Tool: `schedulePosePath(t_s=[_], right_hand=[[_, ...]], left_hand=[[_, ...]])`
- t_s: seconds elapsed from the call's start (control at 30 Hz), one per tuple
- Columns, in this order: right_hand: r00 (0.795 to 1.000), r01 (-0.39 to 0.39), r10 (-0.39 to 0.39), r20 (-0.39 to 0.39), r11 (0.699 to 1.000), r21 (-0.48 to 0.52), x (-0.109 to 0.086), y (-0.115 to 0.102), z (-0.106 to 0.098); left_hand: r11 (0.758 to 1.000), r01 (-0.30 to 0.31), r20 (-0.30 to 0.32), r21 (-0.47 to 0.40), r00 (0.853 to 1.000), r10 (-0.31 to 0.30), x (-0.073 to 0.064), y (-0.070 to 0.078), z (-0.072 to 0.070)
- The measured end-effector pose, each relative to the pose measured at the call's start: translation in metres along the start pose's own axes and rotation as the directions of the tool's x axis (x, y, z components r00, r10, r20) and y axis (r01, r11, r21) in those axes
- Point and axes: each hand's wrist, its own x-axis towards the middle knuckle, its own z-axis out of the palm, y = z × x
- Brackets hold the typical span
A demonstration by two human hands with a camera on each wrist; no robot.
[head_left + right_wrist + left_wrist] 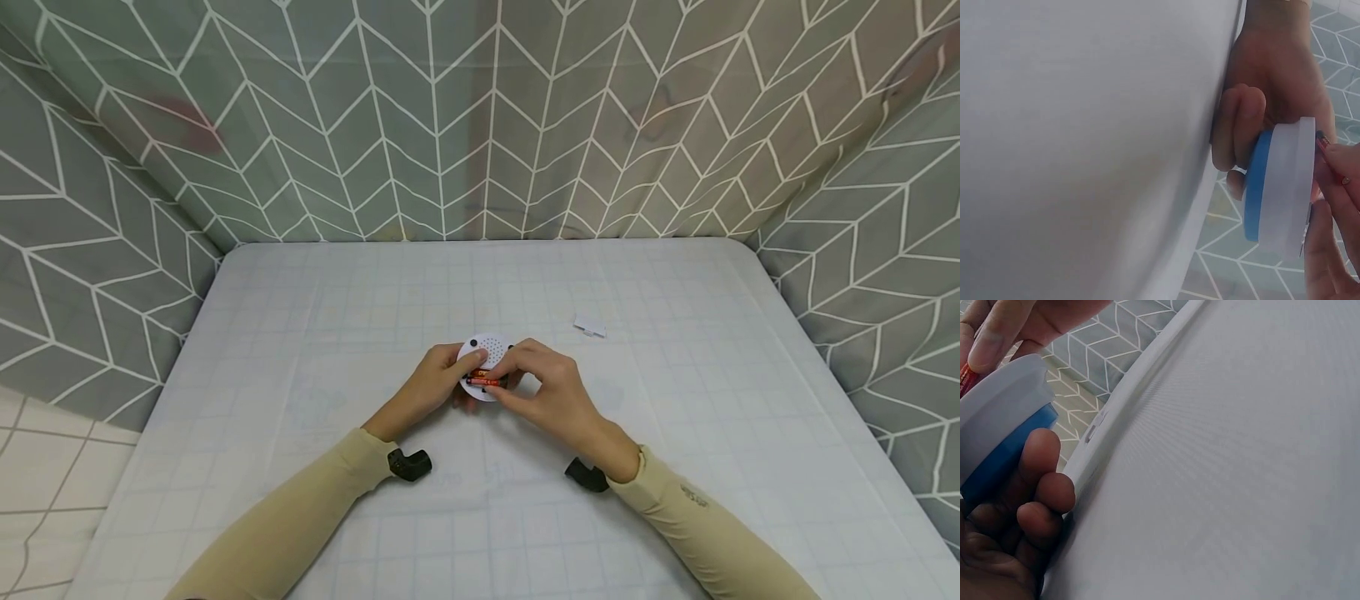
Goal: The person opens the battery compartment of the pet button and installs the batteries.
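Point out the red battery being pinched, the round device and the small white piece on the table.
Red battery point(484, 382): head view, middle of its side.
Round device point(1285, 186): right wrist view, its white side wall.
White piece point(590, 324): head view, its flat face.

Under the grip, and on every side of it, there spreads a white tablecloth point(270, 408) with a faint bluish grid, and its far corners are rounded. Beyond the grip hangs a grey-green curtain point(465, 117) with white herringbone lines; one blurred reddish patch point(187, 125) is seen there, towards the left of the grip. Similar patterned grey fabric point(75, 267) stands well apart from the grip, both left and right. Far to the left, past the cloth's edge, are whitish floor tiles point(37, 467) with dark joints
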Motion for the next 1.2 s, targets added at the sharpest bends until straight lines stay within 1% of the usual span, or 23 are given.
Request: schedulePosePath(t_s=[0.17, 0.33, 0.5, 0.67, 0.93, 1.1, 1.2], right_hand=[[0.999, 0.0, -0.001, -0.033, 1.0, -0.03, -0.0006, 0.0012, 0.0013], [0.999, 0.001, -0.001, -0.046, 1.0, 0.006, -0.002, 0.0038, 0.0021], [0.999, 0.027, -0.026, -0.033, 1.0, 0.009, -0.0017, 0.0061, 0.0037], [0.998, 0.059, -0.06, -0.023, 0.998, -0.034, 0.0, 0.0063, 0.0047], [0.997, 0.076, -0.078, -0.01, 0.991, -0.107, -0.0008, 0.0077, 0.0052], [0.995, 0.095, -0.096, -0.002, 0.989, -0.11, -0.0011, 0.0078, 0.0056], [0.991, 0.134, -0.133, 0.016, 0.985, -0.108, -0.001, 0.0069, 0.0056]], left_hand=[[1.0, 0.001, 0.001, -0.006, 1.0, -0.001, 0.0, -0.0002, 0.0003], [1.0, 0.005, -0.002, -0.003, 1.0, -0.005, 0.0002, -0.0004, 0.0013], [1.0, 0.006, -0.008, 0.008, 1.0, -0.006, -0.0002, 0.0003, 0.0021], [1.0, 0.008, -0.009, 0.012, 1.0, -0.008, -0.0007, 0.0005, 0.0026], [1.0, -0.002, -0.007, 0.027, 1.0, 0.002, -0.0008, -0.0005, 0.0023], [1.0, -0.003, -0.005, 0.02, 1.0, 0.003, -0.0013, 0.0005, 0.0032], [1.0, -0.003, -0.004, 0.021, 1.0, 0.003, -0.0012, 0.0005, 0.0036]])
